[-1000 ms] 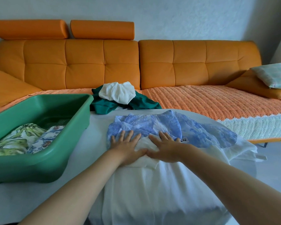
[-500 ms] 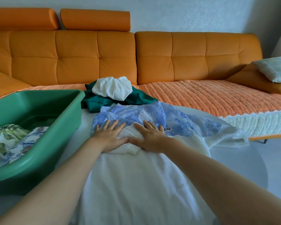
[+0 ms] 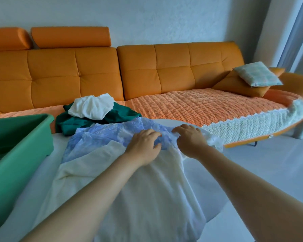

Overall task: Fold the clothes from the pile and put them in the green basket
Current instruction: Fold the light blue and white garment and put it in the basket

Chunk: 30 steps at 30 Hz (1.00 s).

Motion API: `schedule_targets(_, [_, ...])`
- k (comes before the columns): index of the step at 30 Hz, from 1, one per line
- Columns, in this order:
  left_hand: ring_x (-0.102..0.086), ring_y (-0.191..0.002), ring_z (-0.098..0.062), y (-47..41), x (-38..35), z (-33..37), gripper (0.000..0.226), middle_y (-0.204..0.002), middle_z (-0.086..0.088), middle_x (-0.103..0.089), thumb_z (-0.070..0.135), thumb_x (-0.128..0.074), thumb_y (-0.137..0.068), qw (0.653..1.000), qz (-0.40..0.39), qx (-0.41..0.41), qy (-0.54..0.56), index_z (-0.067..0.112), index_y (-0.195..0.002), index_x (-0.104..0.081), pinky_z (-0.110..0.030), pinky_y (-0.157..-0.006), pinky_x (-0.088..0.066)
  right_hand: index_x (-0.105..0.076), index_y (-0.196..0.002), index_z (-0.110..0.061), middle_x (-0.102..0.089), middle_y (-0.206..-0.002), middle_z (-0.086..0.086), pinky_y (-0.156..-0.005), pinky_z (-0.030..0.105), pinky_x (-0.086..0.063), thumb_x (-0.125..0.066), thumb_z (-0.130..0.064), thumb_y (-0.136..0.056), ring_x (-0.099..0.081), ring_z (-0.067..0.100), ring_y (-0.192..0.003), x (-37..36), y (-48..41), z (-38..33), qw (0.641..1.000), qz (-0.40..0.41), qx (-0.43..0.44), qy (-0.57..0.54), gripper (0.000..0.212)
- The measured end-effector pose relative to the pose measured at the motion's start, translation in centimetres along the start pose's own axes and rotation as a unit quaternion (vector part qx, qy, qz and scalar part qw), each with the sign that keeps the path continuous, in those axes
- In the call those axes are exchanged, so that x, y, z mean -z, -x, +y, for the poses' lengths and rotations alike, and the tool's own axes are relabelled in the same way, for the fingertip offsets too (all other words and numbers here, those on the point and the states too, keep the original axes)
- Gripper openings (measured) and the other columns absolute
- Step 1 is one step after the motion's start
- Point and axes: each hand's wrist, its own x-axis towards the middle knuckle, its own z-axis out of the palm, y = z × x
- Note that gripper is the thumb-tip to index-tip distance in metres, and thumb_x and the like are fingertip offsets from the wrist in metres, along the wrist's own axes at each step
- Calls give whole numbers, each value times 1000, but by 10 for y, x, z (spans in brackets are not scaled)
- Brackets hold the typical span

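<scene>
My left grip (image 3: pixel 143 147) and right grip (image 3: pixel 191 140), side by side, both clench the crinkly, sheer blue-printed end of the dress (image 3: pixel 147 198). Its smooth cream length runs back toward me along the tabletop (image 3: pixel 199 180). The rigid green basket (image 3: pixel 21 154) sits to their left.

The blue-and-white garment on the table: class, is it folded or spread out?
Spread out: the garment lies loose and rumpled across the table, left hand and right hand gripping its blue part.
</scene>
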Motion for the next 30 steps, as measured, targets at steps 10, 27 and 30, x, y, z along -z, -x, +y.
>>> schedule_targets(10, [-55, -121, -24, -50, -53, 92, 33, -124, -2, -60, 40, -55, -94, 995, -91, -21, -24, 24, -121, -65, -36, -92, -45, -45, -142, -21, -49, -139, 4, -105, 42, -35, -51, -33, -93, -46, 26, -127, 16, 32, 78, 989, -74, -76, 99, 50])
schedule_targets(27, [-52, -113, -19, -47, -56, 84, 23, -114, 4, -61, 16, -54, -88, 997, 7, -24, 69, 19, -110, -60, -32, -90, -45, -57, -78, -19, -57, -78, -2, -59, 27, -39, -56, -25, -86, -58, 24, -78, 12, 31, 86, 958, 22, -282, -53, 10])
schedule_targets(30, [-47, -125, -21, -52, -59, 100, 41, -132, 1, -56, 25, -56, -93, 996, 1, -33, 81, 22, -134, -51, -36, -100, -44, -65, -83, -19, -64, -81, -2, -62, 29, -42, -58, -28, -92, -60, 22, -78, 16, 30, 93, 934, 99, -287, -189, 15])
